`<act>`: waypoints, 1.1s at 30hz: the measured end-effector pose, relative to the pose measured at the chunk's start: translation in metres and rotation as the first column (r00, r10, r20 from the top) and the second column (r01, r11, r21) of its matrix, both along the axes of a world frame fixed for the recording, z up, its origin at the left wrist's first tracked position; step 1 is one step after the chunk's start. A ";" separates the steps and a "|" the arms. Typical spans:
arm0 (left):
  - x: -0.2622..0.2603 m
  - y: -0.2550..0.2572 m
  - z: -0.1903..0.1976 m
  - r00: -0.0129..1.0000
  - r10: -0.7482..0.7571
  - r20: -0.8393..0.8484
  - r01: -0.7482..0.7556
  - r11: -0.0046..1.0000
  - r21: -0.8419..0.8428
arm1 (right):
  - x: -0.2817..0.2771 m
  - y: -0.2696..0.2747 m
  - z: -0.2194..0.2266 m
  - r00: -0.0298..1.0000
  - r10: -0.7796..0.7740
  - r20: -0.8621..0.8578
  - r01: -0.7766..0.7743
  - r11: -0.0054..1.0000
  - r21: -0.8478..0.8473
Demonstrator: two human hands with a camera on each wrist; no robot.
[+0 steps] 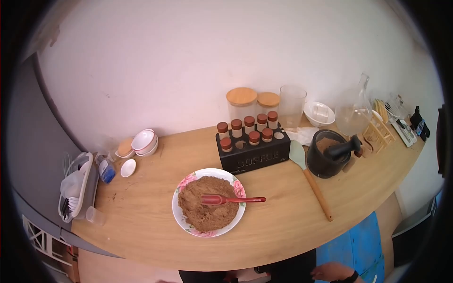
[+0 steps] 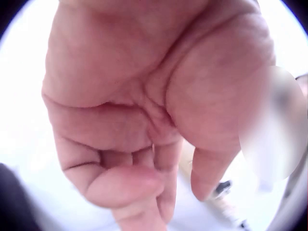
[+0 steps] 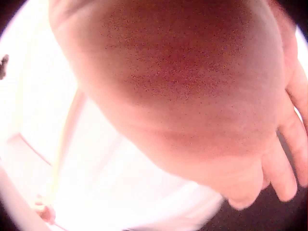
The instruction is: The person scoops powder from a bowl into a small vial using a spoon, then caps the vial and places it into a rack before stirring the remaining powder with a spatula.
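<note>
My right hand (image 1: 331, 272) hangs below the table's front edge in the head view, a dark band at its wrist. Seen close in the right wrist view, it holds nothing and its fingers are relaxed. The left hand (image 2: 144, 110) fills the left wrist view, palm showing and fingers loosely bent, with nothing in them. On the table, nearest to me, a flower-rimmed plate (image 1: 177, 214) carries a heap of brown powder (image 1: 203, 219). A red scoop (image 1: 226, 200) lies on the powder, its handle reaching over the plate's right rim.
Behind the plate stands a black rack (image 1: 255, 160) of small red-capped bottles. To its right are a spatula (image 1: 317, 193) with a wooden handle and a dark mortar (image 1: 325, 165) with a pestle (image 1: 342, 150). Small bowls (image 1: 144, 140) and a grey basket (image 1: 87, 193) are at left.
</note>
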State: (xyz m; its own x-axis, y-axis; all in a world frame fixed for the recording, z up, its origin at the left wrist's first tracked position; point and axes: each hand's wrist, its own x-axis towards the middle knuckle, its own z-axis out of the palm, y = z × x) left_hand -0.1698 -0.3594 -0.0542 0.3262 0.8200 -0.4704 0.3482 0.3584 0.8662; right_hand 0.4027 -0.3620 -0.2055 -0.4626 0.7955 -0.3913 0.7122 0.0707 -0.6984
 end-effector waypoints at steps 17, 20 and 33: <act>0.111 0.335 0.117 0.793 0.184 -0.581 0.350 0.644 0.680 | -0.177 0.285 0.171 0.947 0.037 -0.318 -0.069 0.994 -0.089; 0.110 0.367 0.110 0.763 0.250 -0.596 0.348 0.617 0.706 | -0.181 0.294 0.157 0.899 0.100 -0.427 -0.179 0.972 -0.149; 0.126 0.422 0.108 0.783 0.138 -0.606 0.308 0.761 0.571 | -0.190 0.283 0.123 0.577 0.041 -0.816 -0.058 0.998 0.008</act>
State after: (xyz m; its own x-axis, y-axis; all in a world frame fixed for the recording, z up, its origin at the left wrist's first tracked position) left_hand -0.0434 0.0630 0.0533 0.2540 0.9672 0.0101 0.8511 -0.2284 0.4728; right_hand 0.2130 -0.0787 -0.0825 -0.6321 0.7586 0.1580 -0.1625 0.0696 -0.9843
